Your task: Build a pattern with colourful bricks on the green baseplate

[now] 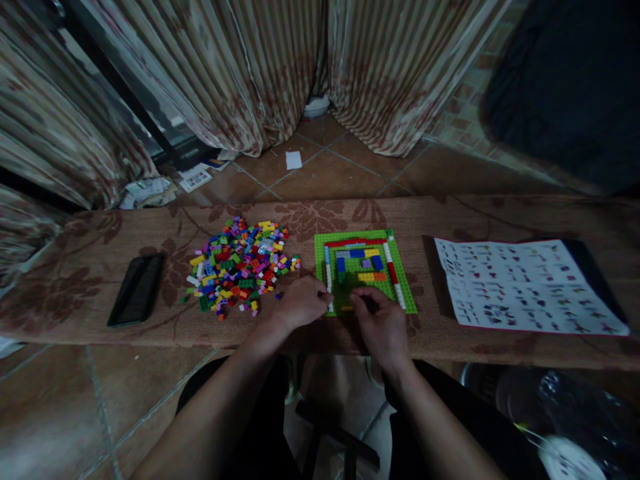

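Observation:
A green baseplate lies on the cloth-covered bench, with rows of red, white and light-blue bricks along its edges. Inside that border stands a smaller outline of blue, yellow, grey and orange bricks. My left hand is closed at the plate's left edge, its fingertips by the white bricks there; whatever it may grip is too small to make out. Over the plate's front part, my right hand has thumb and forefinger pinched together, and what lies between them is hidden. A small yellow brick sits just below those fingertips.
A heap of loose coloured bricks spreads left of the plate. Farther left lies a black phone. A printed sheet with small pictures lies on the right. Striped curtains hang beyond the bench.

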Tool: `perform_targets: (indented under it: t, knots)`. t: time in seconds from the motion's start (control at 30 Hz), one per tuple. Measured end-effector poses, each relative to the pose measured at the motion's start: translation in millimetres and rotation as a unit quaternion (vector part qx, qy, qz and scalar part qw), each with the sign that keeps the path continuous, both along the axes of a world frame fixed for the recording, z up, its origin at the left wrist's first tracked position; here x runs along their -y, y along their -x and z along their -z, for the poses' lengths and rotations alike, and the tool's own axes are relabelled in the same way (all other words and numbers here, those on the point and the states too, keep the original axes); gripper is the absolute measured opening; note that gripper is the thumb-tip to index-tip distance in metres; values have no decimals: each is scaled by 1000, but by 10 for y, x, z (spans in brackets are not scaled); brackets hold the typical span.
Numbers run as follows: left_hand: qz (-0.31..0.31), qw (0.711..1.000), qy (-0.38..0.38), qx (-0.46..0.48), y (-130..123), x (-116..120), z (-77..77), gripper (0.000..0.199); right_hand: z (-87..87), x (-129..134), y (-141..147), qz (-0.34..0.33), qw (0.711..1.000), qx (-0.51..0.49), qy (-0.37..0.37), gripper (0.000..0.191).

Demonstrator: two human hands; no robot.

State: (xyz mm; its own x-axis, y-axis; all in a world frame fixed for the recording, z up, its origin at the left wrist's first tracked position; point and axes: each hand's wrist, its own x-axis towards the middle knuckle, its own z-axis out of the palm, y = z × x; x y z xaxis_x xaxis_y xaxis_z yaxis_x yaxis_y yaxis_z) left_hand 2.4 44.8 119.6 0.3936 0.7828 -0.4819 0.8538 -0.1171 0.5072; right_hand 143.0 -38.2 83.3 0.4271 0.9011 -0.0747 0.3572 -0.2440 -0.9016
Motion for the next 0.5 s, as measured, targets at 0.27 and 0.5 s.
perform_targets:
  t: [0.27,0.5]
  knots:
    - [4,1000,16,7,14,-32,-14,25,-17,-32,57,2,998,-47,-29,28]
    - [-9,1000,19,9,6,-40,54,25,12,-53,41,27,994,-98,-50,25]
